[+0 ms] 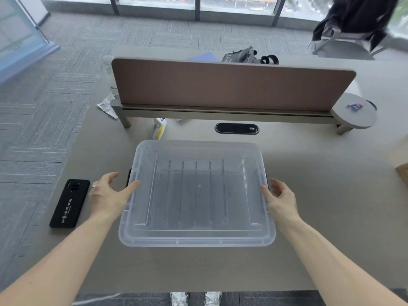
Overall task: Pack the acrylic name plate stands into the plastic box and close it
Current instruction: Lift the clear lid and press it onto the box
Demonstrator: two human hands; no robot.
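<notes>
Head view: a translucent, frosted plastic box (pixel 196 193) with rounded corners sits at the centre of the frame on a smooth grey counter (pixel 320 228). Its lid (pixel 194 236) is on, and through the cloudy plastic thin dark upright lines show in a row, likely the edges of acrylic stands (pixel 196 191). Left hand (pixel 108 195) lies at the box's left edge, fingers spread wide, thumb tip touching the lid rim. Right hand (pixel 279 198) mirrors it at the right edge, fingers loosely open, holding nothing. A matte black phone (pixel 69 203) lies flat at lower left. Across the upper middle stands a long brown felt-like divider panel (pixel 229 85) with rounded ends.
</notes>
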